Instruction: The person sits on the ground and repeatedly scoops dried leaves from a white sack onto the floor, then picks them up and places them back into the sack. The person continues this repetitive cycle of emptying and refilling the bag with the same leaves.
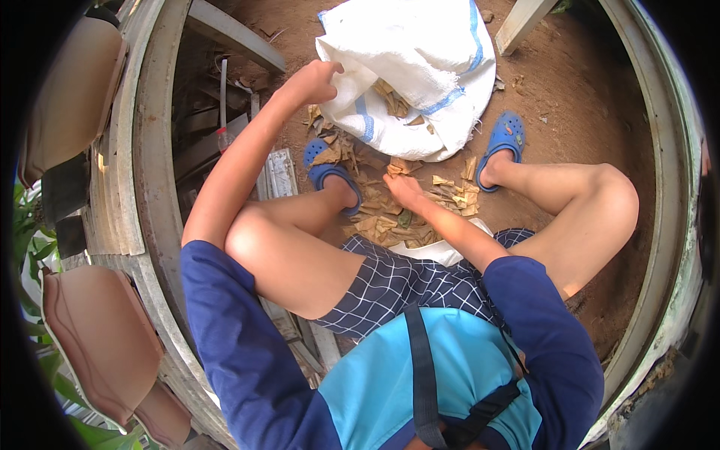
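Observation:
A white woven sack (416,67) with blue stripes lies on the dirt ground, its mouth towards me and dry leaf pieces (391,101) inside. My left hand (319,83) grips the left edge of the sack's mouth and holds it raised. Between my feet my right hand (404,190) is closed on some dry brown leaves (403,166), just below the sack. More dry leaf pieces (377,229) are spread around it and in front of my shorts. A white sheet or sack edge (455,253) shows partly under them.
My feet in blue clogs (508,132) stand either side of the leaves. Wooden posts (239,35) rise beyond the sack. At the left lie scrap boards (281,171) and a plastic bottle with a red cap (225,138). Curved-looking beams border both sides, with roof tiles (101,337) outside the left one.

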Tool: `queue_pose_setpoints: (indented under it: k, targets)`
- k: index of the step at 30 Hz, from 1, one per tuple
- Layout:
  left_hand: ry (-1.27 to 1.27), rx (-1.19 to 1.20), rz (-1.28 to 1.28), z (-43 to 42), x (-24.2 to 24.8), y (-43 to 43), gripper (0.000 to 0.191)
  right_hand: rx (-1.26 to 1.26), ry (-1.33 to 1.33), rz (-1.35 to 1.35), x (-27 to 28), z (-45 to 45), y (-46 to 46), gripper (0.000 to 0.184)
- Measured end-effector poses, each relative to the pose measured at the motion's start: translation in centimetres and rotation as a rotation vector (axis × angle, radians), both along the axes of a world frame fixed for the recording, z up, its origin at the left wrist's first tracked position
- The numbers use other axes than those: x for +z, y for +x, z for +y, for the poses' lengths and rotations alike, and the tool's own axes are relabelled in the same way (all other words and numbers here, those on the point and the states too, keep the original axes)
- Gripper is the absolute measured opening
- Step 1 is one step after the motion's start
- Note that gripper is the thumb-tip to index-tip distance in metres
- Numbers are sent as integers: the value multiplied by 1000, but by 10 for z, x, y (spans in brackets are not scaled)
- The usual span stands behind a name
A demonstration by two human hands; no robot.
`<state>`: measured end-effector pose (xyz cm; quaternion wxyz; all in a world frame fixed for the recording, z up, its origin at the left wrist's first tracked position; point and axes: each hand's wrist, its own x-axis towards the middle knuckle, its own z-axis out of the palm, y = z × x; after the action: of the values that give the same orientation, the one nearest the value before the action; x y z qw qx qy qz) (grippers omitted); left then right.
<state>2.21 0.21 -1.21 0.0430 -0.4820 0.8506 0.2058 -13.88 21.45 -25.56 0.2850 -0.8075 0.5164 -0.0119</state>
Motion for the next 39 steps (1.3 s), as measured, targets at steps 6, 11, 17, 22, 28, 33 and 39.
queue_pose_setpoints:
  k: [6,11,17,22,28,33,39]
  targets:
    - [0,-25,25,0,-10,5,46,43,-145,-12,-14,6,18,21]
    - [28,-69,14,3,-13,-3,49,19,-303,5,-24,-1,16,22]
    - [66,-47,38,7,-20,-10,77,134,-160,-8,-26,-1,8,32]
    - [-1,-107,129,7,-28,-21,97,122,-274,2,-31,17,5,28]
    - [24,-111,-58,15,5,-61,92,157,-263,-7,-39,5,7,34]
    - [-79,-249,-137,16,13,-74,64,222,-92,73,-6,-15,20,49]
    - [-55,-139,-378,11,-7,-47,21,283,316,-162,91,-45,32,59]
